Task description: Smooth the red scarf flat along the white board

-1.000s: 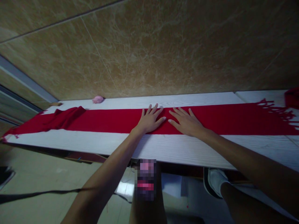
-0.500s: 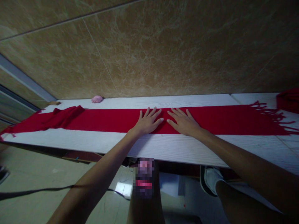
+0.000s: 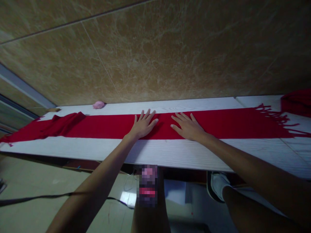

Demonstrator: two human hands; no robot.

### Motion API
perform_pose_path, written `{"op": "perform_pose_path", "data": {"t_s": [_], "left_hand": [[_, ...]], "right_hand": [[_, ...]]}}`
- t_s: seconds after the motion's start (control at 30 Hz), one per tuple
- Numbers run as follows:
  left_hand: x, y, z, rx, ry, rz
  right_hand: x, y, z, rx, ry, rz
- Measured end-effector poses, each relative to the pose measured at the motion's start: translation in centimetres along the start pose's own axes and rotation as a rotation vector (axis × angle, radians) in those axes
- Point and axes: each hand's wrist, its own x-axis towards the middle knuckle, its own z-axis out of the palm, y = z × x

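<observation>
A long red scarf (image 3: 230, 124) lies stretched along a white wooden bench top. Its right end has fringes spread out loosely, while the left part is bunched into folds. My left hand (image 3: 143, 126) rests on the scarf left of its middle, fingers spread. Flat on the cloth a short way to the right is my right hand (image 3: 187, 126), its fingers also apart. Neither hand grips anything, and a stretch of smooth red fabric shows between them.
Behind the white bench top (image 3: 97, 149) rises a brown marbled tile wall (image 3: 155, 55). A small pink object (image 3: 98, 105) sits against it. Another red cloth (image 3: 297, 102) lies at the far right. Below are a shoe (image 3: 218, 184) and a dark strap (image 3: 43, 197).
My left hand has slid leftward along the scarf, widening the gap between the hands. My right hand stays at nearly the same spot. The view has shifted slightly.
</observation>
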Motion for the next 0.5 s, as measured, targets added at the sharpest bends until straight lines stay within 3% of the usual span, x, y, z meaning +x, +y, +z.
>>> {"op": "perform_pose_path", "data": {"t_s": [0.13,0.3,0.5], "left_hand": [[0.4,-0.9,-0.6,-0.012,-0.073,0.012],[1.1,-3.9,-1.9,-0.038,0.103,-0.118],[0.4,-6.5,-1.1,0.093,-0.049,-0.150]], "right_hand": [[-0.1,0.0,-0.1,0.006,0.011,-0.007],[-0.1,0.0,-0.1,0.003,0.017,-0.012],[-0.2,0.1,-0.1,0.000,0.013,-0.010]]}}
